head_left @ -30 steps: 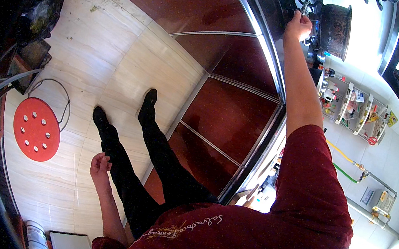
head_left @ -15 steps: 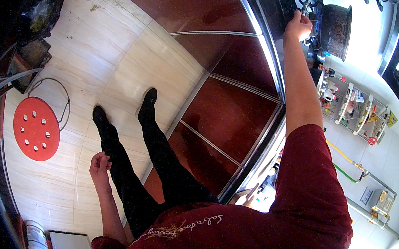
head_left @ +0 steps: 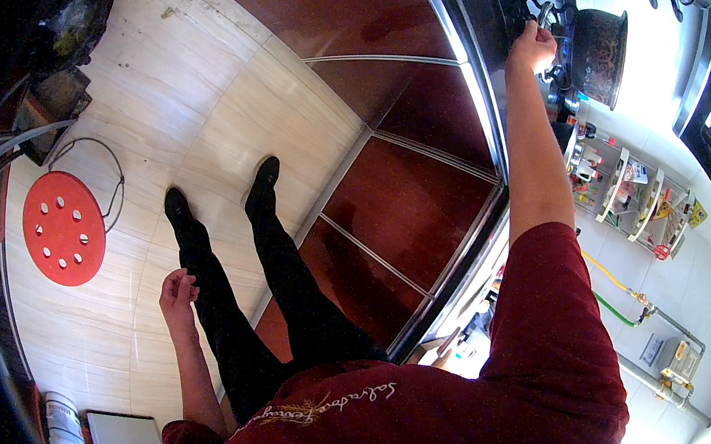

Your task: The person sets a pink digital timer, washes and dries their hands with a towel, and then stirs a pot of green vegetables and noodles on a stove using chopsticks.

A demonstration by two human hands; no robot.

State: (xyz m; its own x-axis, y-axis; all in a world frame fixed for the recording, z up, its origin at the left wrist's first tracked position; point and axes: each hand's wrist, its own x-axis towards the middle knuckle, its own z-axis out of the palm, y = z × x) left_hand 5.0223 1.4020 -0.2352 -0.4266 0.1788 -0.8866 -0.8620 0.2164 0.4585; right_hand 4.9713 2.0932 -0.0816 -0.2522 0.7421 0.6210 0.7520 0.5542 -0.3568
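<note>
My right arm stretches up to the stove area at the far right, where my right hand [head_left: 533, 48] is closed on a curved silver metal handle [head_left: 545, 15]. What the handle belongs to is hard to make out. Close by it is a dark, worn pot [head_left: 598, 58], its side stained brown. Black metal bars, seemingly a burner stand [head_left: 554, 68], show beside my fingers. My left hand [head_left: 180, 290] hangs low near my leg, with fingers curled in and nothing visible in them.
A red round stool [head_left: 64, 229] with holes stands on the tiled floor at left. Dark red cabinets [head_left: 410, 202] run below the counter edge [head_left: 487, 123]. A white wall rack [head_left: 648, 201] holds small items, with a yellow hose [head_left: 606, 270] and pipes nearby. Black bags [head_left: 73, 19] sit at far left.
</note>
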